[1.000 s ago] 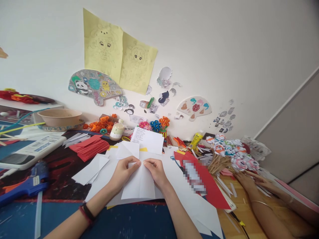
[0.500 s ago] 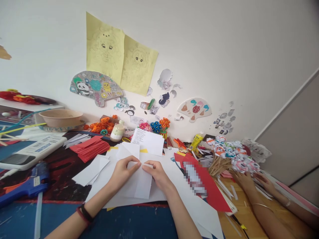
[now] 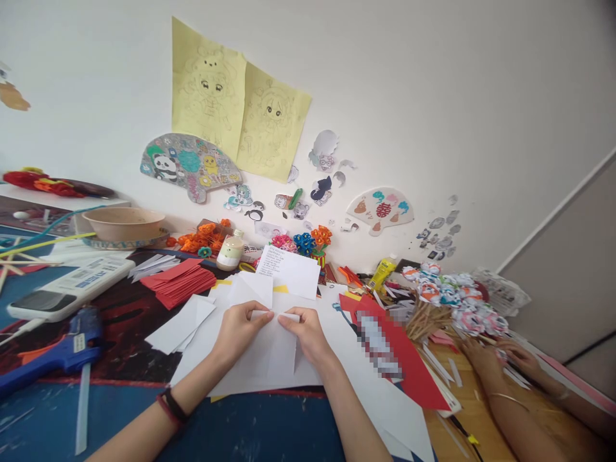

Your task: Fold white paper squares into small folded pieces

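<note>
White folded paper [image 3: 282, 350], one piece, lies on the tabletop [image 3: 269, 430]. Left hand [image 3: 238, 332] and right hand [image 3: 308, 333]: fingers pinched shut on its top edge. Two yellow drawings [image 3: 240, 106] on the wall.

One camera is sitting on the person's head. It is looking forward and down at the counter [image 3: 269, 430] from close up, and it is also catching the wall [image 3: 433, 96] straight ahead, a bit tilted.

Soft, even daylight fills the scene; shadows are faint. The wall [image 3: 433, 77] reads bright without glare. Wide-angle distortion bends edges at 3 and 9 o'clock; focus stays sharp centrally.
</note>
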Motion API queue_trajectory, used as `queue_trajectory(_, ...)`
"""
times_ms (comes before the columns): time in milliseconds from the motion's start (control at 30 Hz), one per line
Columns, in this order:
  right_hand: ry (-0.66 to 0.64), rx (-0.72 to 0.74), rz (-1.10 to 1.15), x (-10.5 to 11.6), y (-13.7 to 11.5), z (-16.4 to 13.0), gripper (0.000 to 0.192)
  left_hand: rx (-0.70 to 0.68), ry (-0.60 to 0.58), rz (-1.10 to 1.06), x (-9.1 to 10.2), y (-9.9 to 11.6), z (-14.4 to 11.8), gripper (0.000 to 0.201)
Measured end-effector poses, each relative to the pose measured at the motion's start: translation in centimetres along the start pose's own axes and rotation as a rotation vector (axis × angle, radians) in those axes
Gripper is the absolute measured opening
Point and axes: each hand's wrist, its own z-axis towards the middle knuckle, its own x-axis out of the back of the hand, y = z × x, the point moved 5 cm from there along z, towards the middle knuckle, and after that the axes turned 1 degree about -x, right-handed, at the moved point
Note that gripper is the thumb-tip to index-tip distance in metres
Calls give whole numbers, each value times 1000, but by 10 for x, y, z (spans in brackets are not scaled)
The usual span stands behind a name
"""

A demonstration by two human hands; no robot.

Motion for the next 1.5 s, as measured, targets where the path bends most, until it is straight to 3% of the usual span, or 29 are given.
queue_trajectory(500, 133, -11, 58, 0, 7, 1, 16, -33, 47, -21, -2, 3, -4, 24)
queue_trajectory(1500, 208, 31, 11, 0, 8, -3, 15, -38, 69, -22, -8, -1, -7, 28)
